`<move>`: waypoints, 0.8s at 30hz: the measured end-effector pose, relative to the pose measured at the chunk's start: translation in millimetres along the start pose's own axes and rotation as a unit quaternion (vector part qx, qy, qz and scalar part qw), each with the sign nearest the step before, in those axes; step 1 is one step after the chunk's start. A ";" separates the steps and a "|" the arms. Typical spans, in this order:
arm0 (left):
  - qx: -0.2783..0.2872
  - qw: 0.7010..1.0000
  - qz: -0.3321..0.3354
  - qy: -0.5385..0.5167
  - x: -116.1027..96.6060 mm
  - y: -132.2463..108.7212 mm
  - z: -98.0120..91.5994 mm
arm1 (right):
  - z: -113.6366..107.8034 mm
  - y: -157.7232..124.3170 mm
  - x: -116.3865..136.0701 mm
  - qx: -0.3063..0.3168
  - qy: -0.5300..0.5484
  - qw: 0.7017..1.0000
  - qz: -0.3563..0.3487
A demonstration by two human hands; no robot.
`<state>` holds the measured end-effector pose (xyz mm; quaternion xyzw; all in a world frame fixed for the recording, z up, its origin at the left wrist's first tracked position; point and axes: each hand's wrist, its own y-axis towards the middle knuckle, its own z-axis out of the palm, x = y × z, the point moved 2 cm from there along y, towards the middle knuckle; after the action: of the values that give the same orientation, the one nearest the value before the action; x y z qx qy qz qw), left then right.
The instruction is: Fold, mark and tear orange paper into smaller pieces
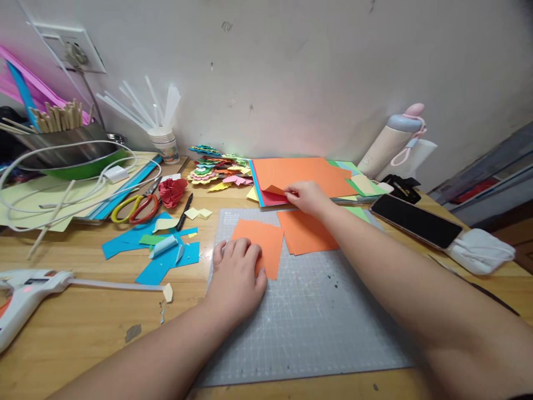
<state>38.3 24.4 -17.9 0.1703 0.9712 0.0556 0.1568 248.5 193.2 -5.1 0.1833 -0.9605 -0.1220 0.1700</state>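
Note:
My right hand pinches the near edge of a large orange paper sheet, whose front left corner is lifted and curled. Beneath it, red paper and other coloured sheets show in the stack. My left hand rests, fingers loosely curled, over the lower left of a small orange paper piece on the grey cutting mat; nothing is gripped in it. More cut orange pieces lie just right of that one, partly below my right forearm.
Blue paper scraps, scissors, a black pen and a glue gun lie on the left. Layered paper flowers sit at the wall. On the right are a phone, a white charger and a bottle.

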 end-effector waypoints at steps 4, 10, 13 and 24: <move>0.002 1.000 -0.001 0.000 0.6 0.8 -0.5 | 2.5 -1.5 -0.8 -0.061 0.021 0.997 0.032; 0.003 1.000 -0.002 -0.002 0.5 0.7 -0.7 | -6.5 0.4 -3.8 -0.150 0.026 0.986 0.063; 0.006 1.000 0.011 -0.010 -1.9 -0.4 -2.3 | -12.1 2.8 -7.4 -0.188 0.034 0.978 0.079; 0.043 0.996 0.027 0.080 -3.1 -9.3 -16.0 | 3.0 -8.0 -33.8 -0.167 0.053 0.980 0.097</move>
<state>33.0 13.8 -3.3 0.1983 0.9771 0.0316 0.0698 279.5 199.8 -19.7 0.0644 -0.9296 -0.2535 0.2596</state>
